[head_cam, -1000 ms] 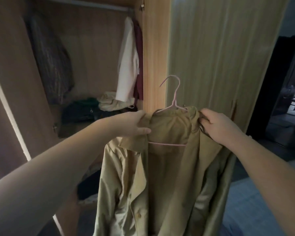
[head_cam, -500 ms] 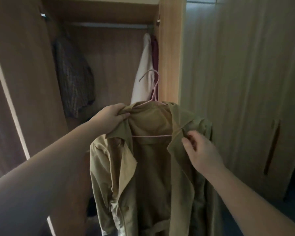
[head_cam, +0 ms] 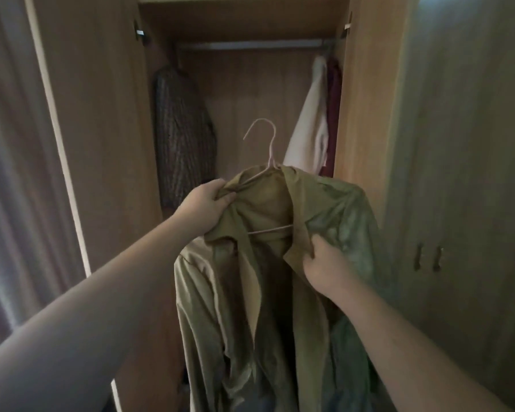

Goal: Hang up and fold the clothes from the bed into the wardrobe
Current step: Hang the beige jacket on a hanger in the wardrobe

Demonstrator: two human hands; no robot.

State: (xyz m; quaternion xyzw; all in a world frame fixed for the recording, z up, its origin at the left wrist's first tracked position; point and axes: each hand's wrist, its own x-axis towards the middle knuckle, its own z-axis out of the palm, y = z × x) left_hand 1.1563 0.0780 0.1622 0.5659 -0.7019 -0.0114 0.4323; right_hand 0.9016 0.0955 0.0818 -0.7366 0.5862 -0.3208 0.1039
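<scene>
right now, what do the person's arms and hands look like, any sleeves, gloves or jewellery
The left hand and right hand are ungloved, with no ring, watch or bracelet showing. No sleeve comes into view anywhere up to the frame's edge.

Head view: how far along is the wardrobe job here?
Done: a patterned garment, a white garment and a maroon garment hang under the rail, and the olive coat sits on its pink hanger. In hand: the left hand grips the collar, the right hand pinches a lapel. Left: the hook is below the rail, not yet on it. Any other clothes are out of view.
</scene>
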